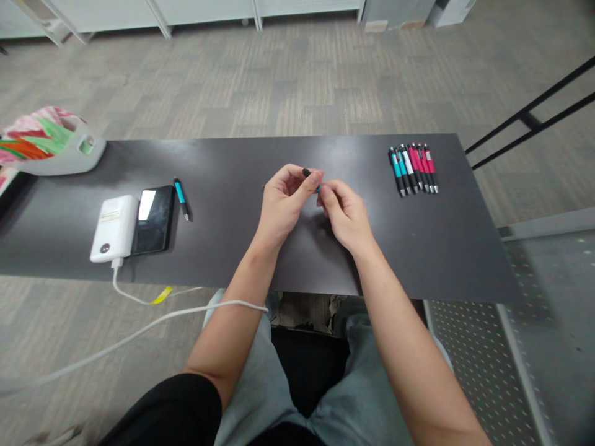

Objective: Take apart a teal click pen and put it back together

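Both of my hands are up over the middle of the dark tabletop (pixel 232 248), working one pen (pixel 310 178) between them. My left hand (pixel 283 204) pinches the black end of that pen, thumb and forefinger closed on it; the black tip pokes out just above the fingers (pixel 304 186). My right hand (pixel 346 214) is curled shut on the other end, with only a sliver of teal barrel showing between the two hands. So the pen is held in the air just above the tabletop, between both grips, mostly hidden. I can't tell whether it is one piece or coming apart, the fingers cover the joint. My read: this is the mid-step of handling a single pen, likely twisting or pulling at the black end, and it looks partway, not finished. The next move, as I judge it, calls for a firm hold with the right and a small turn or pull with the left, kept in line with the barrel so nothing small slips out. To my right, well apart, a row of pens (pixel 413 168) lies side by side near the far edge, teal, white and red barrels. To my left a lone teal pen (pixel 181 198) lies just beside a black phone (pixel 153 218), which touches a white power bank (pixel 114 228) with a white cable (pixel 139 300) running off the near edge. A colourful bag (pixel 51 139) sits at the far left corner.
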Tool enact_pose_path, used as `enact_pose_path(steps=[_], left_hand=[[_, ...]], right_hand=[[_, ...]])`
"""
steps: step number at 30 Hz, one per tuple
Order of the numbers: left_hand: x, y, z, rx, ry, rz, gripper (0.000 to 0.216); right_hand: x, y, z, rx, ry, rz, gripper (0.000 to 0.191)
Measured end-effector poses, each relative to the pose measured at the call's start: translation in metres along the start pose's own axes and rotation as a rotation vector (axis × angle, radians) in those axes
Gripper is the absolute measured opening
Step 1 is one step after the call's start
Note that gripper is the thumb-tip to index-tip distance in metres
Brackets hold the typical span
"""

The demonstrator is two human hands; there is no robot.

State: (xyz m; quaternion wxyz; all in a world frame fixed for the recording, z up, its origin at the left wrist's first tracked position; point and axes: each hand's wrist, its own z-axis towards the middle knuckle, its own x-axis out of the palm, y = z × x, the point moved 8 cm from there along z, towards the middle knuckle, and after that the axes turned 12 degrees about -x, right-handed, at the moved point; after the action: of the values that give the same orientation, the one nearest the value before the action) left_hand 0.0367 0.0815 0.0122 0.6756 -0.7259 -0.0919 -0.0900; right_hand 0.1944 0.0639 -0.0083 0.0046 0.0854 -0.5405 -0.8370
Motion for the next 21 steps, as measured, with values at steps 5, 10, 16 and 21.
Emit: enact_pose_path(steps=[5,10,16,21], left_hand=[[-0.0043,0.0010,0.0032,0.001,0.009,-0.010,0.051],[-0.0023,0.0004,0.0023,-0.005,0.032,-0.014,0.052],[-0.0029,-0.0013,0.0014,0.039,0.022,0.019,0.058],[-0.0036,-0.0013,0.0012,0.036,0.034,0.022,0.058]], right_hand=[[0.0004,-0.0011,0.0011,-0.027,-0.017,-0.004,0.064],[0.0027,-0.0021,0.0020,-0.018,0.011,-0.003,0.063],[0.0017,-0.0017,0.0025,-0.050,-0.046,0.031,0.063],[0.0035,-0.0015,0.0014,-0.027,0.033,-0.012,0.062]])
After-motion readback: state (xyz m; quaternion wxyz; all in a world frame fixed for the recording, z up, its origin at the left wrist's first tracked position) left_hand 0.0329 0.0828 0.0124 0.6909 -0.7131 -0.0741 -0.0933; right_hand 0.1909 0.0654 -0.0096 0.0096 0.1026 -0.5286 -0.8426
